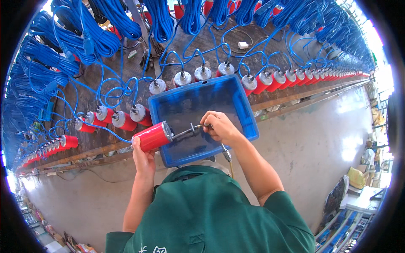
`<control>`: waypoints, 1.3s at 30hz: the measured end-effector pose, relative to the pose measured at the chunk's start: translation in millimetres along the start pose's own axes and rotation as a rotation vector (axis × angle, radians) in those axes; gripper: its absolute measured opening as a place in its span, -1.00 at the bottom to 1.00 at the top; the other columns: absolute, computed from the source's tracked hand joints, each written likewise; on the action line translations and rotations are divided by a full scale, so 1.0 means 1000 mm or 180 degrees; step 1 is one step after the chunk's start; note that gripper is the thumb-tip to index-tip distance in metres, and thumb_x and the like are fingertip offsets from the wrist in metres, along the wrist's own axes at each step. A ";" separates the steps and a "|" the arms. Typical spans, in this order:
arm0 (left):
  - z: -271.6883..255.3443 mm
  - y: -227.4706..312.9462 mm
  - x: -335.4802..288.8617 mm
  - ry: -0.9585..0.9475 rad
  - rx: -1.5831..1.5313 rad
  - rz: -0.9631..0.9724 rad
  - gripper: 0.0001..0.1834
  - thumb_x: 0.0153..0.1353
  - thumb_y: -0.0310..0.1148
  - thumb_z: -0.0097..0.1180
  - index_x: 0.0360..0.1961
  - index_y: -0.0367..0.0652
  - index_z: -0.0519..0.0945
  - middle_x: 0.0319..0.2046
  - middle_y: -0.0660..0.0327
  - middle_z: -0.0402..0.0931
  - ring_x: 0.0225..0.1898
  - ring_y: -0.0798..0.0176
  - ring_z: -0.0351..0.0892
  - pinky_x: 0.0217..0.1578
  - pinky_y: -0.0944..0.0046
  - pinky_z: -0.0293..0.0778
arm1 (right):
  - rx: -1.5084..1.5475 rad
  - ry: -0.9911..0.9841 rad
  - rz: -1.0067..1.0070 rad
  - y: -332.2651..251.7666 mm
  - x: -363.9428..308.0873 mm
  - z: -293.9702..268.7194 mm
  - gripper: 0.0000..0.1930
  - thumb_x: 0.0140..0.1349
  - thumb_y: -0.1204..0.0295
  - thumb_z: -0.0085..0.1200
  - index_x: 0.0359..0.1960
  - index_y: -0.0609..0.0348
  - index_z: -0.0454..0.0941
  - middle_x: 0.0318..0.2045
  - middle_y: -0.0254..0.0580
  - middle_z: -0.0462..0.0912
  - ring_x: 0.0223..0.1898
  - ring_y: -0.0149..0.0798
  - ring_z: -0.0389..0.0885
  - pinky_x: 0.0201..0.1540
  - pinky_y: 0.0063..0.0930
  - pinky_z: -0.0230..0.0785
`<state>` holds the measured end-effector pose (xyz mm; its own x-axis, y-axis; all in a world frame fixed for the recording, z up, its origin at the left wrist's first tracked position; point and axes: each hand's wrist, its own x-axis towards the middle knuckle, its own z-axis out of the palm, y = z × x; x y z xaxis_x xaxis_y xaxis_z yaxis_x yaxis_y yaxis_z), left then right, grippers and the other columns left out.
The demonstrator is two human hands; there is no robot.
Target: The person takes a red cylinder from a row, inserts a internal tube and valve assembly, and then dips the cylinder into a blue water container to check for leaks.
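Observation:
My left hand (143,157) is wrapped round the lower end of a red cylinder (152,137) with a silver end cap, held tilted over the near left of a blue plastic bin (251,122). A blue cable runs from the cylinder's left end. A thin metal rod (183,133) with a small crosspiece extends from the capped end towards my right hand (218,126). My right hand's fingers are closed in a pinch at the rod's brass-coloured far end. Below that hand hangs a metal hose fitting (227,155); whether the hand holds it is hidden.
Rows of red cylinders (265,81) with silver caps and blue leads line the dark workbench (185,49) on both sides of the bin. Coiled blue cables (101,36) hang above and at left. A white plug (243,45) lies on the bench. Shelving (354,215) stands at right.

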<state>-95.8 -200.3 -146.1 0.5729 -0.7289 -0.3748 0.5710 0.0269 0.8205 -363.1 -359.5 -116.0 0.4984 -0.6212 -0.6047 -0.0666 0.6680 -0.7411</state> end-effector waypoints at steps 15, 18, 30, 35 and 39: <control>-0.006 0.002 0.003 -0.0070 0.0020 -0.0211 -0.45 0.46 0.17 0.17 0.20 -0.01 0.50 0.02 0.22 0.70 -0.03 0.19 0.73 -0.03 0.15 0.64 | -0.0008 0.0168 -0.0177 0.005 0.006 0.018 -0.81 0.46 0.42 -0.10 -0.23 0.16 0.57 -0.54 -0.28 0.50 -0.73 -0.55 0.16 -0.74 -0.55 -0.06; -0.007 -0.001 0.003 -0.0009 0.0042 -0.0216 -0.46 0.46 0.16 0.17 0.20 -0.01 0.51 0.01 0.23 0.70 -0.04 0.20 0.73 -0.02 0.15 0.63 | -0.0043 0.0140 -0.0186 0.011 0.011 0.013 -0.82 0.47 0.41 -0.10 -0.24 0.15 0.56 -0.55 -0.30 0.48 -0.72 -0.54 0.17 -0.73 -0.54 -0.07; -0.009 -0.003 0.005 0.0038 0.0094 -0.0171 -0.48 0.50 0.14 0.14 0.22 -0.01 0.52 0.03 0.23 0.70 0.01 0.19 0.73 0.00 0.13 0.62 | 0.0225 -0.0001 -0.0052 0.013 0.017 0.014 -0.84 0.49 0.41 -0.12 -0.23 0.11 0.51 -0.55 -0.34 0.40 -0.68 -0.52 0.15 -0.72 -0.52 -0.09; 0.000 0.000 0.005 0.0209 0.0077 -0.0046 -0.48 0.52 0.10 0.13 0.15 -0.16 0.58 -0.04 0.11 0.73 -0.15 0.15 0.77 -0.23 0.15 0.66 | 0.0030 -0.0234 0.0028 -0.001 0.007 -0.016 -0.79 0.41 0.49 -0.02 0.04 0.05 0.39 -0.38 -0.30 0.42 -0.55 -0.49 0.26 -0.61 -0.55 0.10; 0.015 0.003 -0.003 0.0515 0.0356 0.0159 -0.53 0.44 -0.06 0.31 0.14 -0.20 0.56 -0.08 0.08 0.69 -0.16 0.18 0.76 -0.24 0.12 0.69 | -0.0843 0.0107 -0.0580 -0.057 -0.062 -0.081 -0.63 0.33 0.54 0.09 0.14 0.06 0.35 -0.37 -0.28 0.51 -0.51 -0.45 0.39 -0.53 -0.50 0.26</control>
<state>-104.3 -208.3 -136.2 0.6910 -0.6089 -0.3895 0.4757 -0.0225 0.8793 -460.8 -392.1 -60.0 0.4943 -0.7369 -0.4611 -0.2036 0.4176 -0.8855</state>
